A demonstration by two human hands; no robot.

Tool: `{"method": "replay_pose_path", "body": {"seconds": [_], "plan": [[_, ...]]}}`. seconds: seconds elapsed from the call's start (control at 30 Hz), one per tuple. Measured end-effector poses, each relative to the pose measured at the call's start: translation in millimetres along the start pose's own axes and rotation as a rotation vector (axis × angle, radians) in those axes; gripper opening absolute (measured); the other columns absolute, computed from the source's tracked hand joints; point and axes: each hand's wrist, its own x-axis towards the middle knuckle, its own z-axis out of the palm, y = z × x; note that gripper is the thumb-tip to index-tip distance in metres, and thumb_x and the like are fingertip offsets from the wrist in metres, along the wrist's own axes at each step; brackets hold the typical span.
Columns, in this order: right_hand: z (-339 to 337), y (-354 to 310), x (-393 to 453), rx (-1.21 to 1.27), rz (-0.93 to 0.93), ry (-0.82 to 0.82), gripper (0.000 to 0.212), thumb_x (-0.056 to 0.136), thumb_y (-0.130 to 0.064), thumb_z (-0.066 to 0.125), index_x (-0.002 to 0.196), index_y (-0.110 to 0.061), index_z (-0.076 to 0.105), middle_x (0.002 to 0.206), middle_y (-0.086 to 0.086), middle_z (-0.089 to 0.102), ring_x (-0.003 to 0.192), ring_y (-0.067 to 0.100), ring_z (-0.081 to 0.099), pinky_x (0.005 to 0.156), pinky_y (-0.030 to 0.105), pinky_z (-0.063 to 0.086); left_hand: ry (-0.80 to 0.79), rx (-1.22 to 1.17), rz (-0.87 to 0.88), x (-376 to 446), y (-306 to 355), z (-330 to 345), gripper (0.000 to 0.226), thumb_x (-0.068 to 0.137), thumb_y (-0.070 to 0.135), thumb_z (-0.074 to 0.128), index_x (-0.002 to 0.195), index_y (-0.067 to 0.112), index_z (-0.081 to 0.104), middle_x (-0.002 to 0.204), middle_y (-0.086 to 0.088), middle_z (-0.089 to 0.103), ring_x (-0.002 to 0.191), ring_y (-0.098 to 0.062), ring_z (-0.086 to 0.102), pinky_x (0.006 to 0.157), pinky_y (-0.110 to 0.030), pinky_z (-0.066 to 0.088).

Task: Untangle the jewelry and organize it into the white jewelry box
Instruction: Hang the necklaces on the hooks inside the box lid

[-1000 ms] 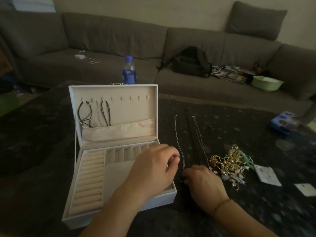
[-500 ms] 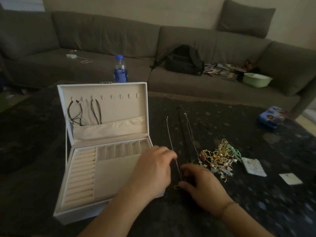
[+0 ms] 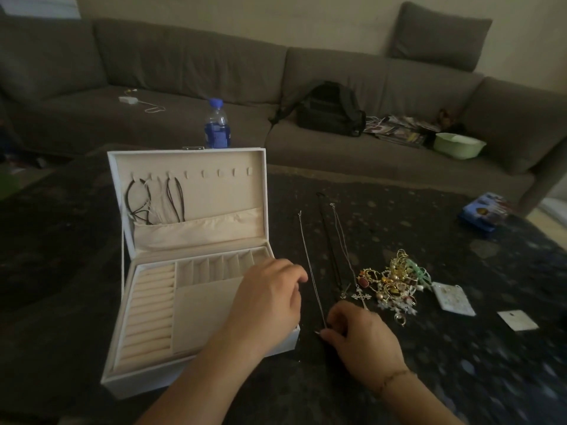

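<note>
- My dark speckled table (image 3: 429,228) sits before a grey corner sofa (image 3: 190,75).
- A loose cushion (image 3: 438,38) leans against the pale wall (image 3: 276,16).
- Light is dim.

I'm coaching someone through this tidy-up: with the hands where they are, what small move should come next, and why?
Probably lift the thin silver chain toward a free hook in the box lid. The right hand seems to pinch its near end, it already lies straight apart from the tangled pile, and several hooks are empty.

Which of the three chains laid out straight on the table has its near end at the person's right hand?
The thin silver chain nearest the white jewelry box. Its near end reaches the right hand; the dark cord and cross necklace lie farther right.
</note>
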Motion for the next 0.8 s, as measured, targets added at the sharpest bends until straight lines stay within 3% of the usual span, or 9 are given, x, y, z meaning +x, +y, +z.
{"method": "replay_pose_path", "body": {"seconds": [0.07, 0.17, 0.3, 0.4, 0.47, 0.53, 0.63, 0.73, 0.8], "plan": [[-2.4, 1.7, -1.9, 0.062, 0.01, -0.027, 0.016, 0.087, -0.039, 0.067, 0.09, -0.042, 0.051, 0.092, -0.015, 0.058, 0.088, 0.001, 0.056, 0.084, 0.025, 0.054, -0.041, 0.008, 0.045, -1.4, 0.1, -0.6, 0.026, 0.092, 0.009, 0.061, 0.114, 0.02, 0.07, 0.108, 0.005, 0.067, 0.103, -0.012, 0.059, 0.09, -0.029, 0.049], [-9.9, 9.7, -4.3, 0.193, 0.014, -0.08, 0.018, 0.085, -0.027, 0.072, 0.092, -0.034, 0.057, 0.092, -0.008, 0.063, 0.085, 0.004, 0.06, 0.076, 0.02, 0.053, -0.245, 0.1, 0.231, -5.3, 6.6, -0.8, 0.045, 0.092, 0.01, 0.058, 0.134, 0.024, 0.058, 0.13, 0.006, 0.059, 0.125, -0.012, 0.046, 0.111, -0.034, 0.035], [-34.9, 22.1, -17.9, 0.895, 0.075, -0.311, 0.026, 0.081, 0.0, 0.07, 0.102, 0.001, 0.055, 0.079, 0.02, 0.066, 0.067, 0.024, 0.068, 0.052, 0.028, 0.054, -0.437, 0.096, 0.298, -13.0, 29.4, 3.3, 0.062, 0.094, 0.022, 0.054, 0.152, 0.026, 0.031, 0.153, 0.007, 0.039, 0.146, -0.01, 0.018, 0.124, -0.039, 0.002], [-51.7, 32.7, -29.9, 1.249, 0.163, -0.464, 0.035, 0.074, 0.007, 0.073, 0.1, 0.002, 0.051, 0.071, 0.023, 0.059, 0.057, 0.027, 0.063, 0.04, 0.025, 0.047, -0.44, -0.11, 0.195, -16.1, 46.0, 8.7, 0.067, 0.098, 0.03, 0.054, 0.156, 0.03, 0.02, 0.153, 0.006, 0.04, 0.143, -0.007, 0.026, 0.124, -0.032, 0.004], [-58.4, 38.2, -34.8, 1.391, 0.173, -0.533, 0.04, 0.066, 0.011, 0.08, 0.095, 0.001, 0.055, 0.069, 0.025, 0.055, 0.051, 0.027, 0.058, 0.036, 0.026, 0.045, -0.458, -0.244, 0.138, -16.6, 53.7, 11.7, 0.064, 0.099, 0.028, 0.054, 0.154, 0.037, 0.022, 0.143, 0.005, 0.049, 0.132, -0.008, 0.04, 0.121, -0.031, 0.018], [-62.0, 43.2, -38.9, 1.435, 0.163, -0.565, 0.042, 0.058, 0.009, 0.08, 0.092, 0.002, 0.057, 0.067, 0.025, 0.052, 0.048, 0.026, 0.054, 0.036, 0.026, 0.043, -0.511, -0.379, 0.089, -16.1, 59.2, 11.7, 0.057, 0.101, 0.029, 0.054, 0.149, 0.044, 0.027, 0.126, 0.003, 0.059, 0.115, -0.009, 0.054, 0.106, -0.032, 0.042], [-70.3, 52.4, -46.0, 1.458, 0.159, -0.584, 0.04, 0.055, 0.011, 0.081, 0.088, 0.001, 0.06, 0.071, 0.024, 0.049, 0.052, 0.027, 0.052, 0.041, 0.027, 0.043, -0.6, -0.54, 0.048, -13.3, 64.9, 7.1, 0.051, 0.1, 0.032, 0.056, 0.145, 0.043, 0.034, 0.103, 0.006, 0.067, 0.093, -0.007, 0.063, 0.081, -0.02, 0.048], [-87.6, 61.7, -50.3, 1.308, 0.131, -0.627, 0.041, 0.06, 0.01, 0.08, 0.094, 0.004, 0.059, 0.082, 0.024, 0.056, 0.058, 0.028, 0.055, 0.047, 0.028, 0.046, -0.668, -0.613, 0.01, -10.7, 68.9, 2.9, 0.034, 0.1, 0.036, 0.055, 0.134, 0.036, 0.05, 0.094, 0.007, 0.063, 0.089, -0.01, 0.062, 0.079, -0.028, 0.049], [-100.8, 67.7, -50.6, 0.935, 0.015, -0.7, 0.041, 0.073, 0.0, 0.081, 0.106, 0.003, 0.057, 0.092, 0.013, 0.066, 0.068, 0.023, 0.059, 0.057, 0.027, 0.049, -0.705, -0.581, 0.0, -6.6, 69.0, -3.3, 0.023, 0.1, 0.035, 0.054, 0.119, 0.026, 0.063, 0.096, 0.006, 0.064, 0.091, -0.011, 0.062, 0.086, -0.038, 0.052]]}}
